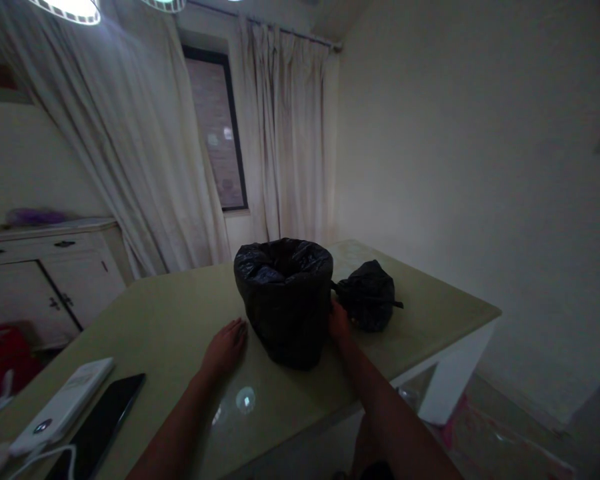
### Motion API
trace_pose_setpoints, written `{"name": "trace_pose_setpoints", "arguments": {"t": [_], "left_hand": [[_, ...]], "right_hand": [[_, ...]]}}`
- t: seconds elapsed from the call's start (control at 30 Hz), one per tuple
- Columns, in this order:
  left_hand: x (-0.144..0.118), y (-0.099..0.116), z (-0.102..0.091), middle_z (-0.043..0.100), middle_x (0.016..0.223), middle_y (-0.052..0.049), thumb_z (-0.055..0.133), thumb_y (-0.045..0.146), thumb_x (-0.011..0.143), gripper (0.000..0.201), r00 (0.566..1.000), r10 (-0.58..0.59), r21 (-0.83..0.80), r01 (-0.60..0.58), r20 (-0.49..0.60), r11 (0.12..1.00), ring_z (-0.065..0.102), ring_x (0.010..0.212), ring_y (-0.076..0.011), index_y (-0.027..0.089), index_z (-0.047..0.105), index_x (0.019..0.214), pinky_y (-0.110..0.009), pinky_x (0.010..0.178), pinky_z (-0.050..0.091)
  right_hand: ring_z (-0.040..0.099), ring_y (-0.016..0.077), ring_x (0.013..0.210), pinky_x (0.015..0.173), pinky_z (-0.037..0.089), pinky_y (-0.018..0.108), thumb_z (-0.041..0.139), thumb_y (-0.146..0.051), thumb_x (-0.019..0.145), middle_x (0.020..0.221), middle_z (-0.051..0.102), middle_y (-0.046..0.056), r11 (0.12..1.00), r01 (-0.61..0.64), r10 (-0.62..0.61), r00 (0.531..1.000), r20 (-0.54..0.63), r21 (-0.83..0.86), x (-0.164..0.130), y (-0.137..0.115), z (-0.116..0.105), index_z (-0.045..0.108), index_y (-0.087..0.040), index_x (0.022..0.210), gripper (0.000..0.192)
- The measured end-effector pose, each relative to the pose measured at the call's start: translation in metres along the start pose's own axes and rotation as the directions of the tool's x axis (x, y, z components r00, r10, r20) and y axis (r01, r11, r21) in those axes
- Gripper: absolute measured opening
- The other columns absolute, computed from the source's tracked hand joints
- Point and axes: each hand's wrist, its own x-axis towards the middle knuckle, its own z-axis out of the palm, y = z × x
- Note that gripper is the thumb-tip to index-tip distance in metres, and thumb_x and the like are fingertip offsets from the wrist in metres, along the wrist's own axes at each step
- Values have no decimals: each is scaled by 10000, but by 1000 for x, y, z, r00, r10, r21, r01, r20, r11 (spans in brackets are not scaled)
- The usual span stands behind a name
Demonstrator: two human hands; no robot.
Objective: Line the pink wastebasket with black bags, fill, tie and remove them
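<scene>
— Two devices sit at the far left of the tabletop (180,313), right?

— Yes: a white power bank (63,407) with a white cable (40,457), and a dark phone (100,423) just beside it. Both are cut off in part by the lower edge, and the dim light makes their detail hard to read. Behind them stands a white cabinet (45,280); something purple on top of it is too blurred to name.

— And the left hand (226,348)?

— It lies flat on the tabletop, fingers spread loosely and holding nothing, just beside the lower left of the bin (285,300). Whether the fingertips touch the bin, I cannot tell.

— What does the bin look like?

— It is a small round container standing upright near the middle of the tabletop, lined with a crinkled black bag folded over its rim. The bag covers the outside wholly, so the bin's own colour is hidden, and the inside is too dark to see into.

— The right hand (338,321)?

— It rests against the bin's lower right side, partly hidden behind it, so its grip cannot be told. The bin stands between both hands.

— Anything farther right?

— A tied black bag bundle (370,293) lies on the tabletop just beside the right hand, near the wall-side edge.
</scene>
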Motion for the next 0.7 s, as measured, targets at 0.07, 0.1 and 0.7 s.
{"name": "trace_pose_setpoints", "arguments": {"t": [0.07, 0.1, 0.7], "left_hand": [[-1, 0, -1, 615, 1627, -151, 386, 393, 1062, 569, 1000, -2, -3, 2, 3, 1000, 573, 1528, -299, 145, 692, 1473, -460, 1307, 410], [-1, 1, -1, 609, 1631, -153, 382, 393, 1062, 576, 1000, -3, -4, 3, 7, 1000, 565, 1534, -296, 139, 687, 1479, -458, 1310, 406], [-2, 0, 0, 597, 1643, -154, 361, 399, 1071, 587, 1000, -17, -21, 17, 9, 1000, 553, 1544, -305, 134, 677, 1489, -495, 1315, 404]], "right_hand": [[774, 322, 976, 945, 614, 448, 561, -331, 837, 1036, 841, 136, 1000, -9, 9, 1000, 6, 5, -1, -2, 0, 813, -184, 982, 326], [774, 322, 988, 952, 613, 448, 559, -321, 838, 1050, 841, 136, 1000, -13, 13, 1000, 12, 9, -1, -3, -1, 814, -184, 993, 329], [774, 347, 1043, 968, 613, 475, 584, -380, 822, 1099, 851, 130, 996, 1, -8, 997, 74, 94, -1, -1, -2, 834, -180, 1065, 401]]}}
